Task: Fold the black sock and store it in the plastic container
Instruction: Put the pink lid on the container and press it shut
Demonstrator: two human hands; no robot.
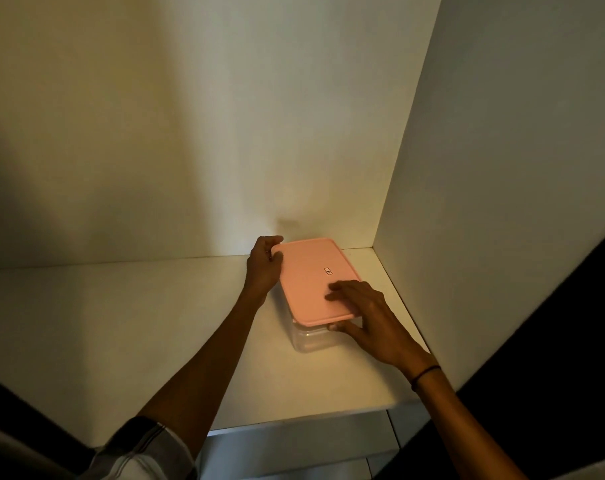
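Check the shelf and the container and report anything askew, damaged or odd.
Nothing stands out. The pink lid lies flat on the clear plastic container, which stands upright on the white shelf. The left hand grips the lid's far corner; the right hand rests on its near edge. No sock is visible.

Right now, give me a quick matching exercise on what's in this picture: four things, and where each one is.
Things:
1. lid
2. left hand
3. right hand
4. wristband

Places:
A. on the lid's near right corner
B. on the right wrist
C. on top of the clear container
D. at the lid's far left corner

Pairs: 1-C, 2-D, 3-A, 4-B
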